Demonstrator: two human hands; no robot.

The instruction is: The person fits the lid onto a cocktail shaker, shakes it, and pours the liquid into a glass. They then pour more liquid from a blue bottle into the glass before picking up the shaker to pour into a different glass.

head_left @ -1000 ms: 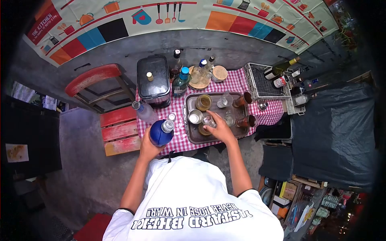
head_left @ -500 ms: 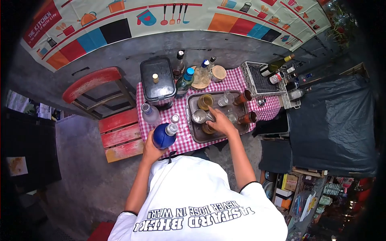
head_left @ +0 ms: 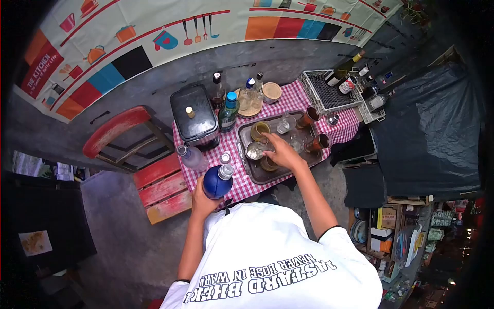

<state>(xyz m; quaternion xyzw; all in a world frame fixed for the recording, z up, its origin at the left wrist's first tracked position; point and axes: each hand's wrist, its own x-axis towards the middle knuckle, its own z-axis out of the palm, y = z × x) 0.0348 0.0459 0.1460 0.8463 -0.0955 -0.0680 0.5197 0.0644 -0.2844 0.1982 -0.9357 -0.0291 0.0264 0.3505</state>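
My left hand [head_left: 202,200] grips a round blue bottle [head_left: 216,182] with a silver cap, held above the near edge of a red-checked table [head_left: 298,98]. My right hand [head_left: 280,153] reaches over a metal tray [head_left: 252,175] and rests on the glasses there; its fingers close around a small clear glass that is mostly hidden. A metal cup [head_left: 254,150] stands just left of that hand. An amber-filled glass [head_left: 260,130] sits at the tray's far side, and two copper-coloured cups [head_left: 322,141] stand at its right.
A black lidded box [head_left: 194,114], several bottles [head_left: 228,110] and a clear bottle [head_left: 191,156] stand on the table's left and back. A wire basket [head_left: 328,94] with bottles is at the right. A red chair [head_left: 139,149] stands to the left, a dark tarp [head_left: 427,129] to the right.
The view has swung, shifting the table up and left in frame. My right hand has stayed over the tray's glasses. The blue bottle has tilted a little closer to the table edge.
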